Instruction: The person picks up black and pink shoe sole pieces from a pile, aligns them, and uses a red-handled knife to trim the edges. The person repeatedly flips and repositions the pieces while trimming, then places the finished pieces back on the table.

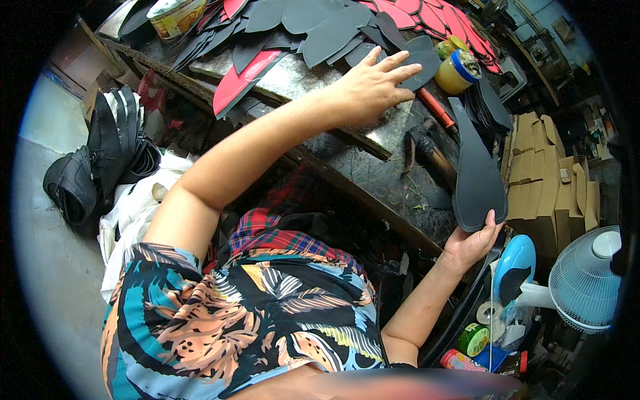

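My right hand (470,245) grips the wide end of a black insole-shaped piece (477,177), thumb on its face. The piece's narrow end points away from me, toward the far side of the workbench. My left hand (375,87) reaches across the bench with its fingers spread, the fingertips over a dark sole-shaped piece (421,61); whether they press on it I cannot tell. Black cut pieces (337,33) lie overlapped beyond that hand. A hammer (433,157) and a red-handled tool (435,109) rest between my hands.
On the bench (367,177) are red pieces (447,20), a yellow jar with a blue rim (459,72) and a black stack (488,107). Cardboard boxes (537,180) and a fan (587,280) stand at the right. Black shoes (100,157) are at the left.
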Demonstrator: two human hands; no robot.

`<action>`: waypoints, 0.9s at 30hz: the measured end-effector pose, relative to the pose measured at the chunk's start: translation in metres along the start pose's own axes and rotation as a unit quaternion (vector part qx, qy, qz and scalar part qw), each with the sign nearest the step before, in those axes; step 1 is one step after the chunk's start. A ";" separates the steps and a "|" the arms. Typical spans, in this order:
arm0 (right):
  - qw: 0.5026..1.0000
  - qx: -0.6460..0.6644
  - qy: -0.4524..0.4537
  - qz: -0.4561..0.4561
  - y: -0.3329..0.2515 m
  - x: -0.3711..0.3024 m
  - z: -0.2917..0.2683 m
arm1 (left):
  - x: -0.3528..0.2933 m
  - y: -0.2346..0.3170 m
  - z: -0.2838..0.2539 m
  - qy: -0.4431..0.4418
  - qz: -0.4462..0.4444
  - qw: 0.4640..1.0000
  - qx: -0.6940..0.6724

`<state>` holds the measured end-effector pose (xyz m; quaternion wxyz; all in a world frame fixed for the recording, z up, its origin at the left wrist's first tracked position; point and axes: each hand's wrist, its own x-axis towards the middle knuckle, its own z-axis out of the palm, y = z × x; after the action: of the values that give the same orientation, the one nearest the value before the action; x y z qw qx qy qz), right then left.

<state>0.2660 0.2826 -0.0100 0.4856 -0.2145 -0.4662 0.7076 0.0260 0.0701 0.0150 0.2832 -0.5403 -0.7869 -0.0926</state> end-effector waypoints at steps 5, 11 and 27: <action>0.996 0.004 -0.084 -0.008 -0.007 -0.032 0.028 | -0.034 0.066 -0.043 -0.027 -0.148 0.937 -0.314; 0.904 -0.154 -0.397 -0.040 -0.006 -0.070 0.047 | -0.058 0.091 -0.063 0.094 -0.272 0.583 -0.760; 0.888 -0.358 -0.281 -0.056 -0.024 0.022 0.035 | -0.139 0.022 -0.067 -0.068 -0.370 0.625 -0.684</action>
<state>0.2420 0.2883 0.0304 0.2631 -0.1392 -0.8165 0.4947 0.1046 -0.0620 -0.0098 -0.2806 -0.2463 -0.6479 -0.6639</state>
